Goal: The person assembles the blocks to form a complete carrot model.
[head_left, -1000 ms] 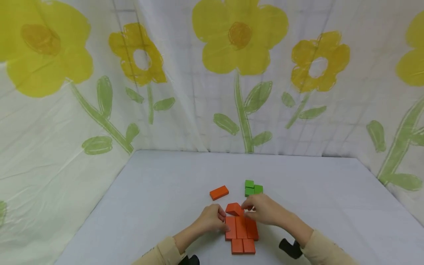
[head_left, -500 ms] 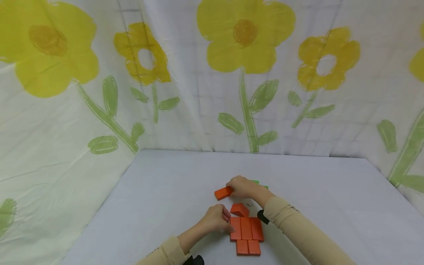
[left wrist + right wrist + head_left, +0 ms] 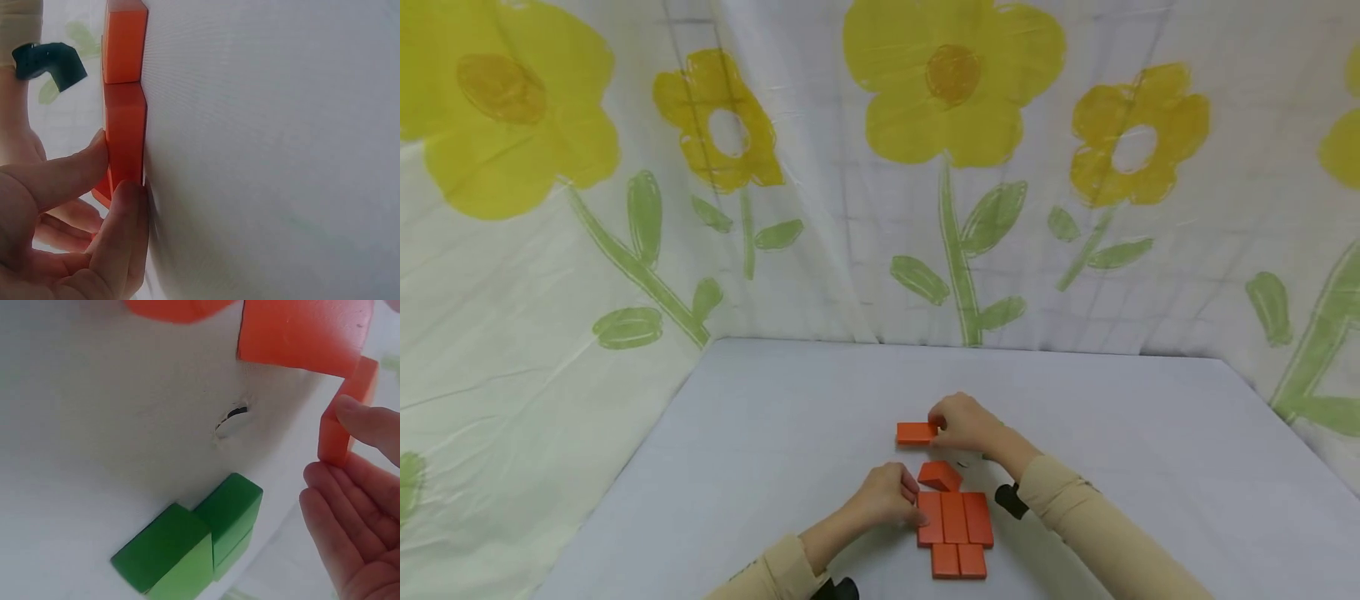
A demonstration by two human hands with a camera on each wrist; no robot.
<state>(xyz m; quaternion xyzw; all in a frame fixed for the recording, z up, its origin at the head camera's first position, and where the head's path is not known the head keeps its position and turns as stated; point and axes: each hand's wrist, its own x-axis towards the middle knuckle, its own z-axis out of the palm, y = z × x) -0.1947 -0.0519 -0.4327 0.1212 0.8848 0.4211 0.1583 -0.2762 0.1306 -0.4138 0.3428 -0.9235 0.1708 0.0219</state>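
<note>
My left hand rests at the left side of a flat group of red blocks. Its thumb and fingertips pinch the leftmost long block, as the left wrist view shows with that red block. Farther back, my right hand grips the right end of an orange-red oblong block. In the right wrist view, its thumb and fingers lie on either side of that block. A red block with slanted sides sits between the oblong block and the group.
Two more long blocks and two smaller red blocks complete the group's shape. Green blocks stand near the right hand, mostly hidden in the head view. A small slit shows in the white table cover.
My right hand has gone from beside the slanted-sided block back to the oblong block and holds it. That block has turned from slanted to straight. The left hand has stayed in place.
</note>
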